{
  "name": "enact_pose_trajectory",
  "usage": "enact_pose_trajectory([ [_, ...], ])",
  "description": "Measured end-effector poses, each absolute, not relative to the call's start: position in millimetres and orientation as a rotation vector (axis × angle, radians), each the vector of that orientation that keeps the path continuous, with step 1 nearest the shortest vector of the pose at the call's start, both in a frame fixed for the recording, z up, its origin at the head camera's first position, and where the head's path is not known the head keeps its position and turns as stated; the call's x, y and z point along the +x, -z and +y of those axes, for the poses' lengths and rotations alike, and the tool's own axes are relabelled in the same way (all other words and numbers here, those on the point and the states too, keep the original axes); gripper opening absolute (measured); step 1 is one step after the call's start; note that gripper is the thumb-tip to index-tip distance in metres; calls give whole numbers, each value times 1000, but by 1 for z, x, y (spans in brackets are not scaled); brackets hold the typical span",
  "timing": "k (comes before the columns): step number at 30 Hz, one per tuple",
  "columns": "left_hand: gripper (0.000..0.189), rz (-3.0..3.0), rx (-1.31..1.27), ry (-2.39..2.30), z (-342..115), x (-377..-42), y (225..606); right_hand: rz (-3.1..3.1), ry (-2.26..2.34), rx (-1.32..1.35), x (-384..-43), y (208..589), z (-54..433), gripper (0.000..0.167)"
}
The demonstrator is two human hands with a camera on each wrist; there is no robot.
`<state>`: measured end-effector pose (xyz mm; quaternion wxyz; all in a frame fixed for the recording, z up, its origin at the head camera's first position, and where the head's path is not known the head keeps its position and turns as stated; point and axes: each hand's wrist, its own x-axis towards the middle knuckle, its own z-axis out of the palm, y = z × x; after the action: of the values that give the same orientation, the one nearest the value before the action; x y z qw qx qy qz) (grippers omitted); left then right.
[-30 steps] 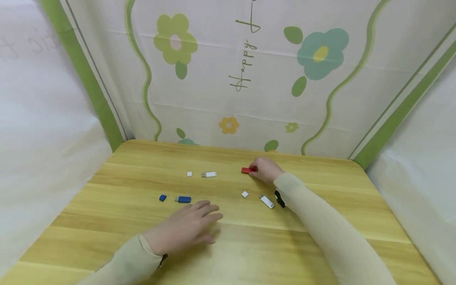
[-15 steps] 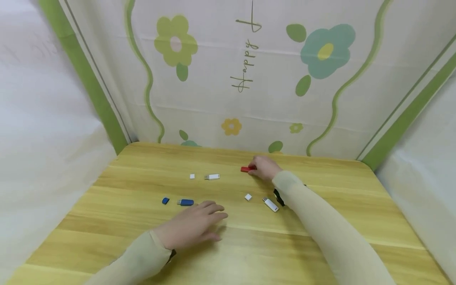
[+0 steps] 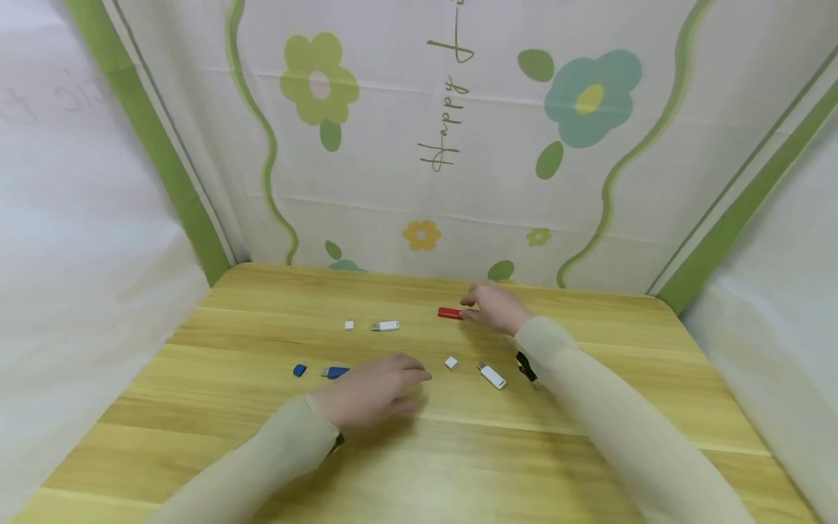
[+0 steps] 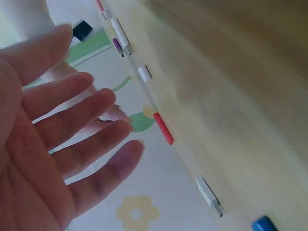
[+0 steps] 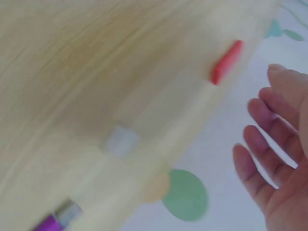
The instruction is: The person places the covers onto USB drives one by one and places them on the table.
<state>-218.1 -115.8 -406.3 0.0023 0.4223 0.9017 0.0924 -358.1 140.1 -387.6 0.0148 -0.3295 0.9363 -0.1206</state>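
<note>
A red USB stick [image 3: 449,313] lies near the table's back edge, with no bare plug showing. My right hand [image 3: 499,307] is just to its right, fingers spread and apart from it in the right wrist view, where the red stick [image 5: 227,62] lies by itself. My left hand [image 3: 373,389] hovers over the table with loosely extended fingers, holding nothing. It partly hides a blue USB stick [image 3: 337,372], whose blue cap [image 3: 299,370] lies to the left. Between the hands are a white cap [image 3: 451,362] and an uncapped white USB stick [image 3: 492,376].
Another uncapped white USB stick [image 3: 388,326] and its white cap [image 3: 349,325] lie at back left. A purple USB stick [image 5: 49,224] shows in the right wrist view; the right arm hides it from the head view. A flowered curtain [image 3: 366,182] hangs behind the table.
My right hand has let go of the red USB stick and drawn slightly right, fingers parted. The left hand has moved right and a little forward, covering part of the blue stick.
</note>
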Motion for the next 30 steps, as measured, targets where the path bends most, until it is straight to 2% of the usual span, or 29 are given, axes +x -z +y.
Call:
enact_pose_trajectory([
  [7,38,2780,1247,-438,-90,-259,405,2946,315,-1008,-321,375,160,12],
  [13,35,2740,1225,-443,-71,-288,413,2989,335,-825,-283,387,170,15],
  [22,31,2677,1155,-446,-59,-306,420,3011,390,-594,-251,403,171,29],
  [30,13,2666,1098,-412,-50,-311,423,3039,392,-665,-243,419,171,14],
])
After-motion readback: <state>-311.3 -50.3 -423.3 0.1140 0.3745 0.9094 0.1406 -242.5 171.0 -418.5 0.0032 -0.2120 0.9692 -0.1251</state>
